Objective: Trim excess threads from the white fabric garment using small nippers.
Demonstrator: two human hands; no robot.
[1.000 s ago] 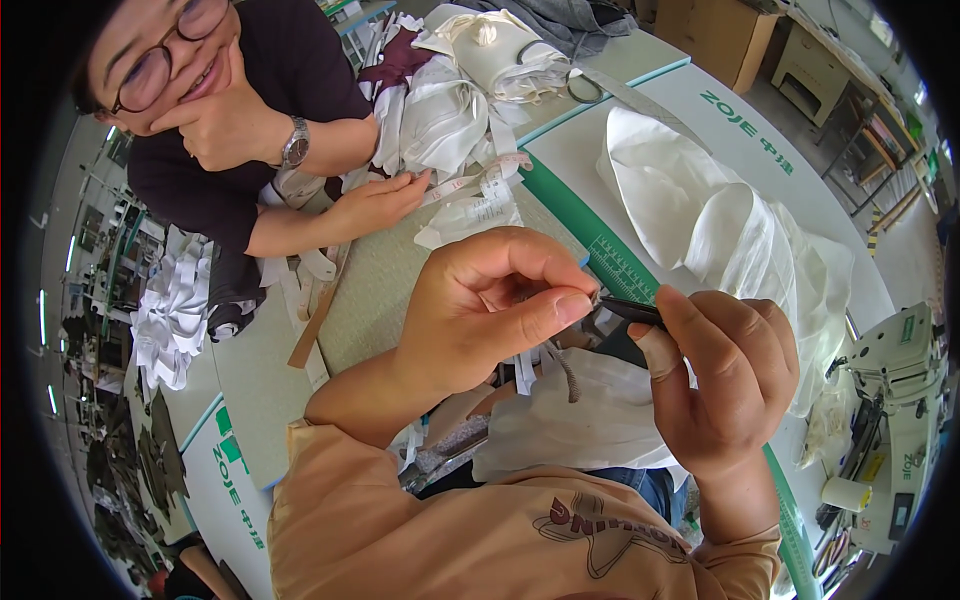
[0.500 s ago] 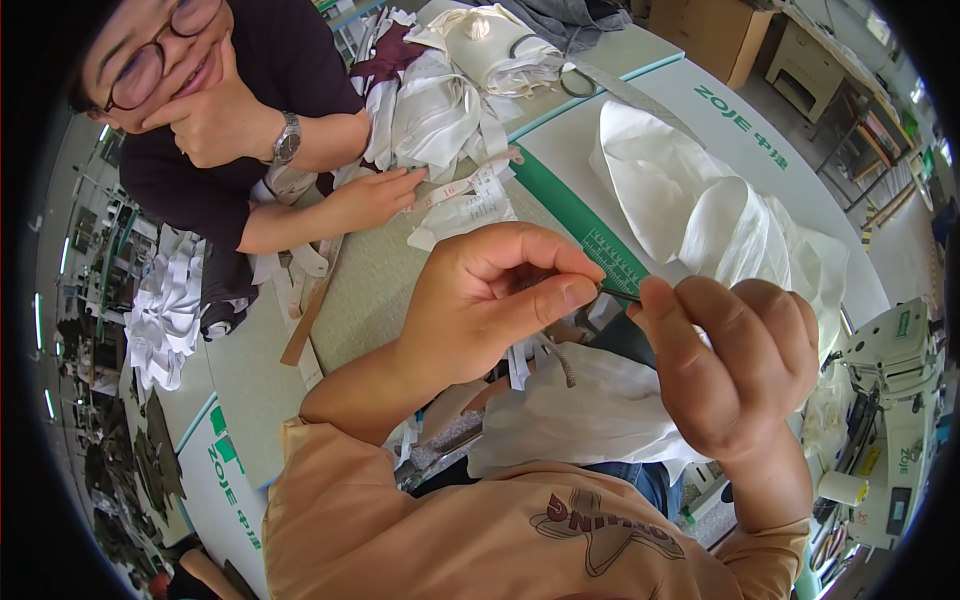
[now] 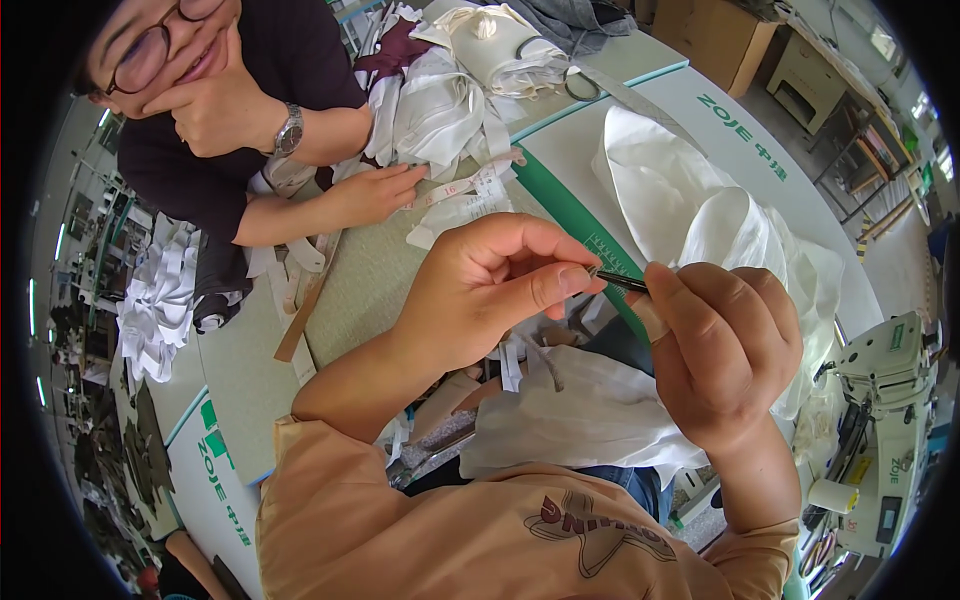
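My right hand (image 3: 725, 345) is closed around a slim dark metal tool (image 3: 622, 281) that tapers toward my left hand. With thumb and forefinger pinched, my left hand (image 3: 490, 285) meets the tool's thin end; a tiny bit of something shows at those fingertips, too small to name. Both hands are raised above my lap, close together. Below them, white cloth (image 3: 570, 415) is draped over my lap. Just beyond the hands a green ruler strip (image 3: 560, 205) lies along the table, and more white cloth (image 3: 690, 210) is heaped to its right.
Across the table at left, a person leans on one elbow, with the other hand (image 3: 375, 195) near a tape measure (image 3: 465, 185). White fabric pieces (image 3: 440, 110) are piled beyond. Scissors (image 3: 580, 85) lie at the back. A sewing machine (image 3: 880, 360) stands at my right.
The dark tool now shows more of its length between my hands and tilts down to the right. My right hand has shifted slightly up and left; my left hand has barely moved.
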